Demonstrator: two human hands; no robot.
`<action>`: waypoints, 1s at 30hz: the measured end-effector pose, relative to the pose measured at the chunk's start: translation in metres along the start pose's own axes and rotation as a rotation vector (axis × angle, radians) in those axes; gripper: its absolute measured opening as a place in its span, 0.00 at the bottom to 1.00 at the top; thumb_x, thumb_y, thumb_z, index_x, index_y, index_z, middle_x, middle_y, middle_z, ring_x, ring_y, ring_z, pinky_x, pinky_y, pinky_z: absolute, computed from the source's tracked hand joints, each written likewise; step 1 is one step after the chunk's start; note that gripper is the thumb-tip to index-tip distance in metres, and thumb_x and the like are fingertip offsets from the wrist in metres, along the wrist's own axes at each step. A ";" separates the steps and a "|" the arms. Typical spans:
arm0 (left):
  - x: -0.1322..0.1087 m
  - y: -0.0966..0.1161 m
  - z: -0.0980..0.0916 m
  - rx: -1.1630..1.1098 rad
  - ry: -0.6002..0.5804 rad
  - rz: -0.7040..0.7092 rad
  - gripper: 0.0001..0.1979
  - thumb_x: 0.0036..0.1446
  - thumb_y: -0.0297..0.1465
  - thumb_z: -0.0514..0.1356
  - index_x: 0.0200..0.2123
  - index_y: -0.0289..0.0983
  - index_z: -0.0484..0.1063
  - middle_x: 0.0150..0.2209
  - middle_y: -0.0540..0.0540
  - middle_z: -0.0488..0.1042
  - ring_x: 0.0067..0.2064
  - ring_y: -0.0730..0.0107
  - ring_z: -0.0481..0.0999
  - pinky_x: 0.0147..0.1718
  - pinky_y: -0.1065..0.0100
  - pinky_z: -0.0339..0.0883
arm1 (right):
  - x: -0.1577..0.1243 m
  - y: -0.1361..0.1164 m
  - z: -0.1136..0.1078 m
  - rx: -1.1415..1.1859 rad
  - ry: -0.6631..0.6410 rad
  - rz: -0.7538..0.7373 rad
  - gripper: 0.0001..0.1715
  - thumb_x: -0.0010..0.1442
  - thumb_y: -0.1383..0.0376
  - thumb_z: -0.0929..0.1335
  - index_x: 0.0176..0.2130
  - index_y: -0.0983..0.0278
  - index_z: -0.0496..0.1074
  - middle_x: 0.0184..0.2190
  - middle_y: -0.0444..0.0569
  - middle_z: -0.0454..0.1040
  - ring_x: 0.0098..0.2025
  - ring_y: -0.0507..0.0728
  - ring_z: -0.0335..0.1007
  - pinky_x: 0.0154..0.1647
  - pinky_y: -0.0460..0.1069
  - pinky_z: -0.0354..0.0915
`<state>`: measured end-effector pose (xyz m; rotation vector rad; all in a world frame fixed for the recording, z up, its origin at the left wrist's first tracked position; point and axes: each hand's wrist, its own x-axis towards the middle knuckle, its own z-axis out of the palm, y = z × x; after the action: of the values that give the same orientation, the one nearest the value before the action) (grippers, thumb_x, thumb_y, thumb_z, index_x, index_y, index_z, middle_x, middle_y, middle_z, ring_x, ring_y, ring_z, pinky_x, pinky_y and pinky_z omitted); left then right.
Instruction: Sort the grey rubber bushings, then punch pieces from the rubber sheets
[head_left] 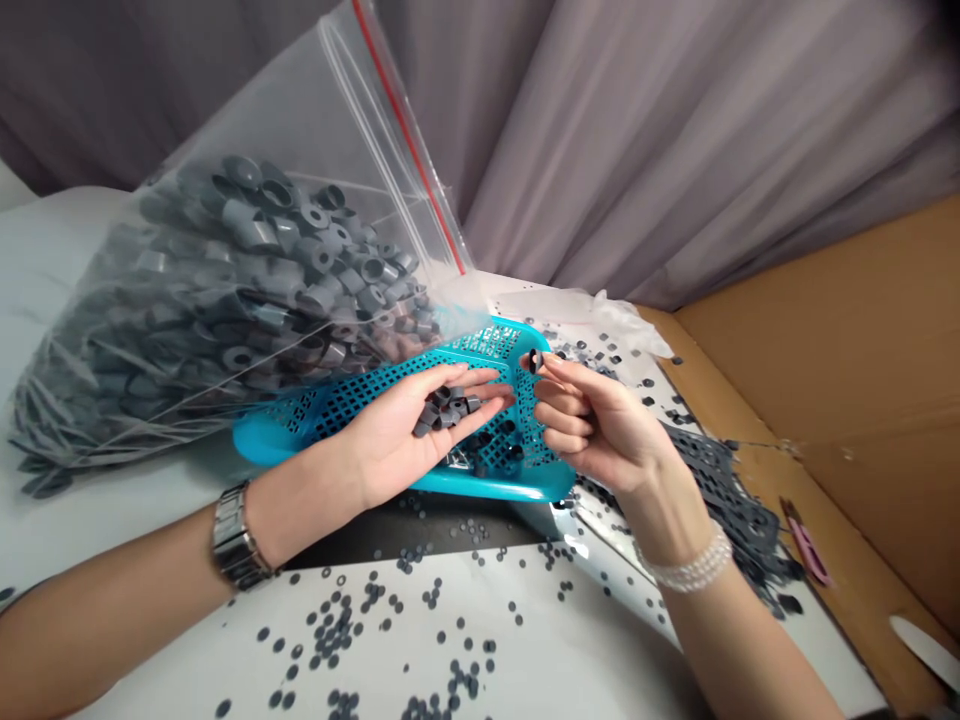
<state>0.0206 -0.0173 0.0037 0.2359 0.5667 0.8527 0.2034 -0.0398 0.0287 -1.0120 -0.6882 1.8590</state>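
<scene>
My left hand (405,425) is palm up, its fingers stretched out, with several small grey plastic caps (448,407) resting in it. My right hand (600,420) pinches one dark cap (535,361) between thumb and forefinger, the other fingers curled in. Both hands are above a turquoise plastic basket (517,488) with perforated walls; a few dark caps (487,455) lie inside it, partly hidden by my left hand. To the left, a clear zip bag (262,300) with a red seal strip is full of similar grey caps and covers part of the basket.
Many small dark discs (330,635) are scattered over the white table (187,650). To the right lie a heap of dark perforated strips (739,500), a pink cutter (806,545) and a cardboard panel (847,380). Crumpled clear plastic (630,322) sits behind; a grey curtain (637,130) hangs at the back.
</scene>
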 end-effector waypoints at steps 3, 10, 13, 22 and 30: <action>-0.001 0.000 0.002 -0.025 0.018 0.000 0.11 0.60 0.21 0.51 0.35 0.29 0.74 0.46 0.34 0.76 0.51 0.58 0.74 0.51 0.59 0.72 | 0.000 0.000 0.001 0.073 -0.030 0.026 0.20 0.55 0.66 0.71 0.23 0.63 0.55 0.16 0.33 0.40 0.17 0.45 0.31 0.13 0.41 0.36; -0.001 0.001 0.003 -0.106 0.056 -0.039 0.10 0.59 0.21 0.52 0.42 0.26 0.70 0.49 0.31 0.73 0.52 0.53 0.73 0.50 0.57 0.73 | 0.001 0.000 -0.001 0.174 -0.091 0.031 0.06 0.57 0.65 0.61 0.30 0.64 0.65 0.17 0.36 0.45 0.17 0.46 0.37 0.13 0.41 0.39; 0.003 0.000 0.001 -0.134 0.092 -0.048 0.13 0.59 0.22 0.53 0.47 0.25 0.67 0.50 0.28 0.72 0.53 0.48 0.73 0.48 0.57 0.73 | 0.000 -0.002 -0.005 0.209 -0.014 -0.013 0.09 0.55 0.65 0.59 0.31 0.65 0.65 0.19 0.40 0.52 0.17 0.46 0.42 0.12 0.40 0.41; 0.014 -0.004 -0.012 -0.205 0.075 0.023 0.12 0.54 0.17 0.53 0.42 0.26 0.68 0.49 0.28 0.72 0.53 0.47 0.72 0.50 0.56 0.72 | 0.065 -0.075 -0.020 0.158 0.439 -0.630 0.17 0.59 0.68 0.51 0.26 0.61 0.62 0.21 0.44 0.59 0.21 0.51 0.59 0.22 0.46 0.62; 0.027 -0.014 -0.026 -0.283 0.047 0.009 0.03 0.54 0.20 0.56 0.31 0.31 0.67 0.35 0.35 0.75 0.52 0.44 0.72 0.45 0.56 0.75 | 0.082 -0.069 0.089 -0.348 -0.026 -0.585 0.31 0.61 0.48 0.53 0.43 0.65 0.71 0.45 0.58 0.75 0.53 0.60 0.69 0.55 0.58 0.62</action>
<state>0.0293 -0.0060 -0.0333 -0.0400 0.4819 0.9375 0.1348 0.0598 0.0974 -0.8748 -1.2074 1.2672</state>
